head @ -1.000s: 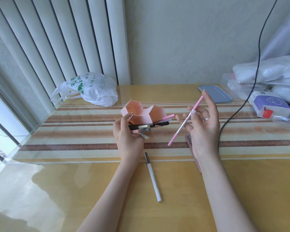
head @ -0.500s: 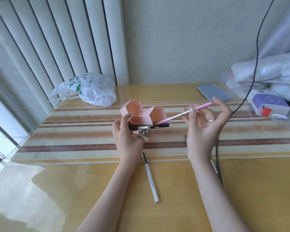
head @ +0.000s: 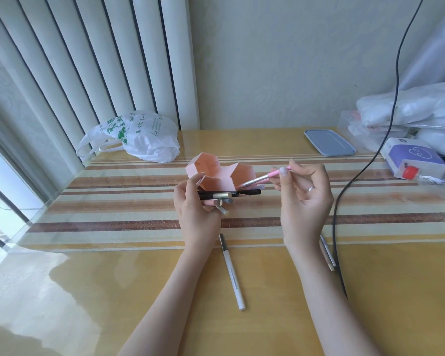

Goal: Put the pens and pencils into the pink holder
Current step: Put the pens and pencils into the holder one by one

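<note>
Lowered pink pen (head: 265, 177) nearly level, tip toward pink holder (head: 216, 176), pinched by right hand (head: 303, 201), left hand (head: 195, 209) gripping pens

A glossy yellow wooden table (head: 267, 317) stands against a pale wall. A striped mat (head: 113, 201) in cream and brown runs across its middle. On the mat stands a pink holder (head: 216, 173). A white pen (head: 231, 272) lies on the near side, with another pen (head: 328, 253) to its right. Farther back lie a white plastic bag (head: 139, 137), a blue-grey lid (head: 329, 142) and a purple-and-white box (head: 412, 156). A black cable (head: 344, 186) trails across the right side.
</note>
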A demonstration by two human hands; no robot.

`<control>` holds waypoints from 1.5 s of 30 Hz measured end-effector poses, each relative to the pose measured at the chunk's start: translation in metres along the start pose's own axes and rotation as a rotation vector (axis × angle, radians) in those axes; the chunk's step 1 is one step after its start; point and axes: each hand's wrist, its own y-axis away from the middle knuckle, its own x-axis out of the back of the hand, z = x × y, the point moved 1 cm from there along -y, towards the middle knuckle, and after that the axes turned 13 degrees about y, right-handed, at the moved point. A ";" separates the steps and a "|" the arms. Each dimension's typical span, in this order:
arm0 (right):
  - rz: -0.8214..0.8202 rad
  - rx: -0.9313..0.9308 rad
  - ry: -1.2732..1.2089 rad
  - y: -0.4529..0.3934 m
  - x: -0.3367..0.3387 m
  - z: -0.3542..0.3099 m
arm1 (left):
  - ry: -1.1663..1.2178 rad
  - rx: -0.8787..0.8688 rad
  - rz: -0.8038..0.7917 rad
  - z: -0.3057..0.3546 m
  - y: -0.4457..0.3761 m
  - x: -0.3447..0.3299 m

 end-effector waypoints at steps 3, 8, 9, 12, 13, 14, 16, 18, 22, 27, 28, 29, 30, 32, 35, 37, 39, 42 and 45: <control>-0.011 0.058 0.069 0.001 -0.001 0.000 | 0.003 0.017 0.005 0.001 0.000 0.000; -0.019 0.131 0.149 0.001 -0.001 0.002 | 0.004 0.037 0.028 0.000 0.000 0.000; -0.019 0.140 0.161 0.001 -0.001 0.002 | 0.005 0.036 0.030 0.000 -0.001 0.000; -0.012 0.169 0.209 0.002 -0.001 0.003 | 0.005 0.038 0.023 -0.001 0.000 0.000; -0.015 0.181 0.230 0.001 0.000 0.003 | 0.002 0.036 0.021 -0.001 0.000 0.000; -0.027 0.199 0.261 0.001 0.000 0.004 | 0.001 0.030 0.021 0.000 0.000 0.000; -0.096 0.264 0.362 0.001 -0.003 0.007 | 0.000 0.024 0.023 -0.001 0.000 0.000; -0.180 0.357 0.475 0.004 -0.008 0.008 | 0.002 0.030 0.026 -0.002 -0.001 0.000; -0.175 0.431 0.501 0.003 -0.010 0.010 | 0.005 0.034 0.032 -0.001 -0.001 0.000; -0.076 0.365 0.453 0.003 -0.007 0.006 | 0.008 0.044 0.031 -0.001 -0.001 0.001; -0.065 0.321 0.428 0.005 -0.006 0.004 | 0.009 0.050 0.037 0.000 -0.001 0.001; -0.082 0.294 0.404 0.006 -0.006 0.002 | 0.012 0.055 0.045 0.000 -0.001 0.002; -0.129 0.288 0.389 0.009 -0.006 0.000 | 0.015 0.060 0.051 0.001 -0.002 0.002; -0.318 0.297 0.437 0.012 -0.008 -0.003 | 0.018 0.059 0.053 0.002 -0.002 0.003; -0.761 0.254 0.755 0.022 -0.017 -0.002 | 0.018 0.055 0.058 0.002 -0.001 0.002; -0.950 0.223 0.914 0.029 -0.022 0.001 | 0.018 0.062 0.066 0.001 -0.002 0.002; -1.046 0.211 0.972 0.036 -0.026 0.003 | 0.018 0.073 0.070 0.001 -0.002 0.002; -1.138 0.202 0.965 0.041 -0.030 0.005 | 0.020 0.074 0.065 0.001 -0.002 0.002; -1.150 0.164 0.876 0.041 -0.028 0.008 | 0.012 0.060 0.069 0.002 -0.002 0.002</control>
